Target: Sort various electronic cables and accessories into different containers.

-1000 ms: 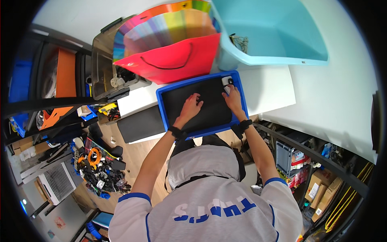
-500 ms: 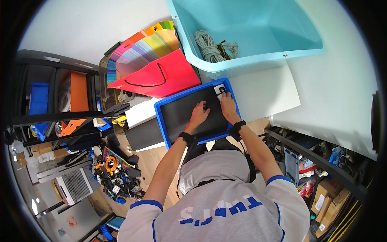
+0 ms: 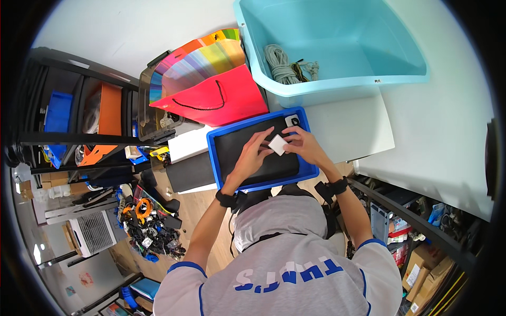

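Observation:
A small white square box-like piece [image 3: 278,145] is held up between my two hands over the blue-rimmed tray [image 3: 213,158] with a dark lining. My right hand [image 3: 308,148] grips its right side with thumb and fingers. From the left, my left hand [image 3: 253,155] closes on its other edge, thumb below and fingers above. What kind of item it is, I cannot make out. In the tray's far right corner lies a white item with a black round part [image 3: 292,121], just beyond my right fingers.
Behind the tray stand a red paper bag [image 3: 221,100] and a large light-blue tub [image 3: 337,87] holding coiled cable [image 3: 279,63]. Black shelving [image 3: 79,139] lines the left, more [image 3: 411,216] the right. A pile of cables [image 3: 150,229] covers floor at the left.
My right hand has lifted the white square piece out of the tray's far right corner and brought it nearer. My left hand has come over to meet it.

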The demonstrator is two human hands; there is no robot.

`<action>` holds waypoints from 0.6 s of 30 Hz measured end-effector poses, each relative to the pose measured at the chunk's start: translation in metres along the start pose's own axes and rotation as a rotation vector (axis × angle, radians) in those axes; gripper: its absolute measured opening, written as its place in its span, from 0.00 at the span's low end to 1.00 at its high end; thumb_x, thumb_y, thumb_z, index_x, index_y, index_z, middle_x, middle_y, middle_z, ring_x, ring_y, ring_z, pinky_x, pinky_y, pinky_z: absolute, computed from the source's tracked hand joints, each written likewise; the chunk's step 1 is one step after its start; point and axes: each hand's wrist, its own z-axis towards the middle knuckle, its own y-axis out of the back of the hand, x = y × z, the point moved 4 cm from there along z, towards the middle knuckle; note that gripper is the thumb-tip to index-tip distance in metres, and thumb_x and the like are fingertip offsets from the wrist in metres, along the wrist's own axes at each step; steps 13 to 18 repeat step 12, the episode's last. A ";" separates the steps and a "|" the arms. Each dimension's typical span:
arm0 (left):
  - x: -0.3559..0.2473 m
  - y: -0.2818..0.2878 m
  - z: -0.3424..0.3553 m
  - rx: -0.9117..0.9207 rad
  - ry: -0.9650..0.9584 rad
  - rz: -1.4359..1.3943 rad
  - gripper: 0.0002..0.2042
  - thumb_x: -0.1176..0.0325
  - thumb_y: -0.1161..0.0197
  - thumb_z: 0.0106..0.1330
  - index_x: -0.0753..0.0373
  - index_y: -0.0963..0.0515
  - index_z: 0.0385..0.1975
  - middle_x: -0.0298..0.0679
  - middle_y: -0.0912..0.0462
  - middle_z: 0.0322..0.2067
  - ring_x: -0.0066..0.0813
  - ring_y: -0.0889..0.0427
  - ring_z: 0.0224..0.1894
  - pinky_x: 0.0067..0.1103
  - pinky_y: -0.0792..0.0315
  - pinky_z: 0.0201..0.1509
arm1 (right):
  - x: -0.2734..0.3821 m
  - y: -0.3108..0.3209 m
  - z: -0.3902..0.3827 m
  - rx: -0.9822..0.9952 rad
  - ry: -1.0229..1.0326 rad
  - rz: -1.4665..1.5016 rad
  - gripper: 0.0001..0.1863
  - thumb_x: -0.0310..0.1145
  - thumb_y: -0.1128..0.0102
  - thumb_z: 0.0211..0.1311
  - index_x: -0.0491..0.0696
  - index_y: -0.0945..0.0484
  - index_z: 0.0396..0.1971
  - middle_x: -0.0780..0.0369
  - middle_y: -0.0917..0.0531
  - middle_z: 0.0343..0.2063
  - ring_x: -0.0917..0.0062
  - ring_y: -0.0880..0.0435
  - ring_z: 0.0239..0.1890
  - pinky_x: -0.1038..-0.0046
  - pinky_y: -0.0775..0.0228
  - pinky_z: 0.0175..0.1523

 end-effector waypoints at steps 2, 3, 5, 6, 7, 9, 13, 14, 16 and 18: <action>-0.018 0.012 -0.008 -0.005 -0.035 0.007 0.31 0.86 0.35 0.63 0.60 0.29 0.68 0.47 0.24 0.60 0.38 0.16 0.52 0.29 0.19 0.55 | 0.017 -0.009 -0.005 0.068 -0.004 0.080 0.24 0.26 0.30 0.64 0.44 0.26 0.58 0.55 0.12 0.44 0.74 0.12 0.42 0.72 0.20 0.49; -0.025 0.018 -0.012 -0.025 -0.128 0.059 0.29 0.86 0.35 0.62 0.61 0.26 0.65 0.46 0.23 0.60 0.39 0.16 0.53 0.29 0.20 0.56 | 0.023 -0.015 -0.005 0.119 -0.012 0.131 0.23 0.27 0.31 0.66 0.44 0.28 0.59 0.54 0.12 0.43 0.74 0.12 0.42 0.73 0.19 0.48; -0.034 0.031 -0.023 -0.054 -0.218 0.111 0.28 0.86 0.34 0.61 0.62 0.24 0.63 0.46 0.23 0.60 0.41 0.16 0.54 0.29 0.20 0.58 | 0.039 -0.028 -0.007 0.178 -0.022 0.179 0.23 0.27 0.33 0.68 0.44 0.30 0.59 0.53 0.12 0.43 0.74 0.12 0.42 0.73 0.19 0.47; -0.037 0.038 -0.028 -0.064 -0.224 0.113 0.26 0.85 0.34 0.61 0.63 0.23 0.61 0.46 0.21 0.58 0.42 0.17 0.54 0.29 0.22 0.59 | 0.049 -0.035 -0.008 0.202 -0.013 0.197 0.20 0.28 0.35 0.71 0.44 0.30 0.59 0.53 0.12 0.41 0.74 0.12 0.40 0.74 0.19 0.47; -0.039 0.046 -0.033 -0.075 -0.229 0.115 0.24 0.85 0.35 0.61 0.64 0.22 0.59 0.46 0.20 0.57 0.42 0.17 0.54 0.30 0.23 0.59 | 0.057 -0.043 -0.007 0.226 -0.003 0.214 0.18 0.29 0.37 0.73 0.44 0.30 0.58 0.53 0.12 0.40 0.75 0.12 0.39 0.74 0.20 0.46; -0.045 0.062 -0.042 -0.104 -0.194 0.092 0.22 0.82 0.35 0.63 0.64 0.21 0.58 0.46 0.19 0.55 0.43 0.17 0.54 0.30 0.23 0.59 | 0.064 -0.059 -0.002 0.268 0.000 0.222 0.17 0.30 0.39 0.74 0.44 0.30 0.58 0.54 0.12 0.39 0.74 0.12 0.38 0.75 0.19 0.46; -0.032 0.088 -0.057 -0.169 -0.141 0.021 0.17 0.74 0.35 0.67 0.63 0.20 0.56 0.46 0.18 0.53 0.43 0.17 0.53 0.29 0.25 0.59 | 0.070 -0.091 0.009 0.325 -0.025 0.246 0.17 0.32 0.44 0.78 0.44 0.31 0.61 0.53 0.13 0.39 0.73 0.11 0.37 0.75 0.19 0.45; -0.032 0.088 -0.057 -0.169 -0.141 0.021 0.17 0.74 0.35 0.67 0.63 0.20 0.56 0.46 0.18 0.53 0.43 0.17 0.53 0.29 0.25 0.59 | 0.070 -0.091 0.009 0.325 -0.025 0.246 0.17 0.32 0.44 0.78 0.44 0.31 0.61 0.53 0.13 0.39 0.73 0.11 0.37 0.75 0.19 0.45; -0.032 0.088 -0.057 -0.169 -0.141 0.021 0.17 0.74 0.35 0.67 0.63 0.20 0.56 0.46 0.18 0.53 0.43 0.17 0.53 0.29 0.25 0.59 | 0.070 -0.091 0.009 0.325 -0.025 0.246 0.17 0.32 0.44 0.78 0.44 0.31 0.61 0.53 0.13 0.39 0.73 0.11 0.37 0.75 0.19 0.45; -0.032 0.088 -0.057 -0.169 -0.141 0.021 0.17 0.74 0.35 0.67 0.63 0.20 0.56 0.46 0.18 0.53 0.43 0.17 0.53 0.29 0.25 0.59 | 0.070 -0.091 0.009 0.325 -0.025 0.246 0.17 0.32 0.44 0.78 0.44 0.31 0.61 0.53 0.13 0.39 0.73 0.11 0.37 0.75 0.19 0.45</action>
